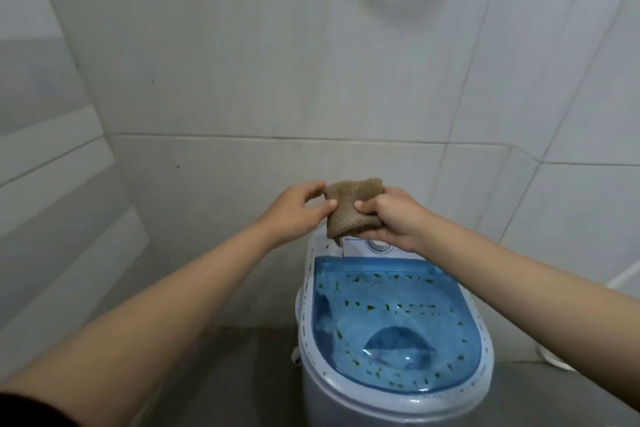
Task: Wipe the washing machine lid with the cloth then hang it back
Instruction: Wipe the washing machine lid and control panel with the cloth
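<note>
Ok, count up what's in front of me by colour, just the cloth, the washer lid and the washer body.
Brown: 1, the cloth, held by the left hand and right hand
Blue: 1, the see-through lid
White: 1, the washing machine body
Total: 3

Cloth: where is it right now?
Head view, centre: the brown cloth is held up between the left hand and right hand, in front of the tiled wall, above the back edge of the blue lid.
</note>
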Demonstrator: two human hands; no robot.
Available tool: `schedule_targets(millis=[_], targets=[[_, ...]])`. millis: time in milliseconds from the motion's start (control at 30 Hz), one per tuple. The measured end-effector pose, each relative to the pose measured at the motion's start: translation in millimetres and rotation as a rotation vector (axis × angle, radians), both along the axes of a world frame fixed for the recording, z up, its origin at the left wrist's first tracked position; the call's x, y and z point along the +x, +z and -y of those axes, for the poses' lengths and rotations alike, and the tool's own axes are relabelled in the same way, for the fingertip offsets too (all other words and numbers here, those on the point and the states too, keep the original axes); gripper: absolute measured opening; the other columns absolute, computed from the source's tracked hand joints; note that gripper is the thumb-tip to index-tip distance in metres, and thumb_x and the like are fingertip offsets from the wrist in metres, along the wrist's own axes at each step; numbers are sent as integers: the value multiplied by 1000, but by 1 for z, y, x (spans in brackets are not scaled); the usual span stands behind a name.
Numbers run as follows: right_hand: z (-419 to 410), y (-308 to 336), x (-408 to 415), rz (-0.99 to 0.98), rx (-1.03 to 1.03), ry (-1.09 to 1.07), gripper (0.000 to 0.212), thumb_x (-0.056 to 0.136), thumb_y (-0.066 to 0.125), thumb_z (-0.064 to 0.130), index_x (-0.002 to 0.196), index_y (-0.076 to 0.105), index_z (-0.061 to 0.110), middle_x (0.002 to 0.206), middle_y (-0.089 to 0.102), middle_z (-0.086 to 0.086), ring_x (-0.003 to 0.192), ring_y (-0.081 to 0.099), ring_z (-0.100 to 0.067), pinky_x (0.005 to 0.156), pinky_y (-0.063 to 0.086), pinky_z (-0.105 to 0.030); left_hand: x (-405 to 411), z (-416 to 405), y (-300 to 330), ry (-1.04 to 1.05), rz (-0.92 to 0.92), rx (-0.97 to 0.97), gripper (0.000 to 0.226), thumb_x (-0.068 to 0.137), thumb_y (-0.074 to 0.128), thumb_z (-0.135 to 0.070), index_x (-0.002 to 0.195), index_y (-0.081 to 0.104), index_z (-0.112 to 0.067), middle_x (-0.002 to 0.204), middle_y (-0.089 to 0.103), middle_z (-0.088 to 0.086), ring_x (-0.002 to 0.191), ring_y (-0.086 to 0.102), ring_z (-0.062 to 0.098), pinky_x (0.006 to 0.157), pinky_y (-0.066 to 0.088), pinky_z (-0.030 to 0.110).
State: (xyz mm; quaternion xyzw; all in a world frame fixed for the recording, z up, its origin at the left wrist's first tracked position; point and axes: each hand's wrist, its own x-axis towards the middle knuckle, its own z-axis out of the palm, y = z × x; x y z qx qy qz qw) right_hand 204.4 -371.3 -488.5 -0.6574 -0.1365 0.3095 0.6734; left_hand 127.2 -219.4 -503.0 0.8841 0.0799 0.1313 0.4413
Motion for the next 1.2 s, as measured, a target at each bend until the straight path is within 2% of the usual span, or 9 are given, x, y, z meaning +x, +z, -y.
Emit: schedule_targets(millis=[100,167,233,300,367,500,667,900,1200], targets=[[6,9,-2,155,-137,-113,20,87,47,-6,97,56,9,98,61,-17,92,63,-32,74,59,-45,-35,8,-10,-11,-182,272,85,82,60,-54,147,25,-12,155,30,5,141,30,19,112,24,30],[9,13,0,339,-243,-175,25,83,48,-6,99,57,9,94,60,-12,95,62,-31,75,58,-41,-61,12,-20,-72,-257,367,101,75,62,-61,150,13,-15,159,17,5,145,18,20,116,16,34],[8,15,4,555,-380,-185,33,77,48,-7,107,58,5,94,59,-10,88,63,-28,64,52,-29,-84,13,-34,-147,-343,435,116,70,65,-65,150,-2,-14,161,-2,7,148,0,21,119,1,39],[5,11,6,776,-521,-156,27,75,51,-5,100,56,5,95,59,-13,79,59,-28,56,43,-24,-99,10,-52,-219,-464,532,129,65,64,-71,147,-16,-13,157,-21,8,145,-18,20,116,-11,40],[-1,0,10,990,-651,-100,22,75,51,-1,96,51,5,99,61,-20,82,57,-34,61,43,-30,-105,7,-68,-269,-530,606,133,63,63,-74,145,-22,-12,154,-29,7,142,-26,20,114,-14,40],[-12,-31,12,1234,-940,120,39,79,54,3,117,46,6,111,56,-18,92,58,-38,64,42,-35,-106,8,-89,-333,-546,612,128,67,60,-73,146,-23,-15,153,-30,5,142,-27,20,113,-15,42],[-25,-59,7,1323,-1113,320,47,84,52,1,129,42,10,121,57,-16,105,59,-35,76,48,-39,-99,10,-103,-329,-545,538,125,69,60,-71,146,-21,-16,156,-25,5,143,-22,18,116,-11,44],[-33,-60,7,1304,-1038,374,61,84,54,2,141,37,15,135,53,-13,119,54,-33,91,46,-38,-96,7,-110,-341,-513,499,123,70,62,-68,147,-20,-20,157,-23,4,144,-21,19,118,-8,46],[-35,-84,-14,1400,-972,504,64,75,50,-6,135,45,18,127,54,-11,114,53,-33,89,47,-41,-95,6,-117,-326,-495,506,124,70,62,-68,147,-21,-16,157,-23,4,144,-20,18,119,-7,41]])
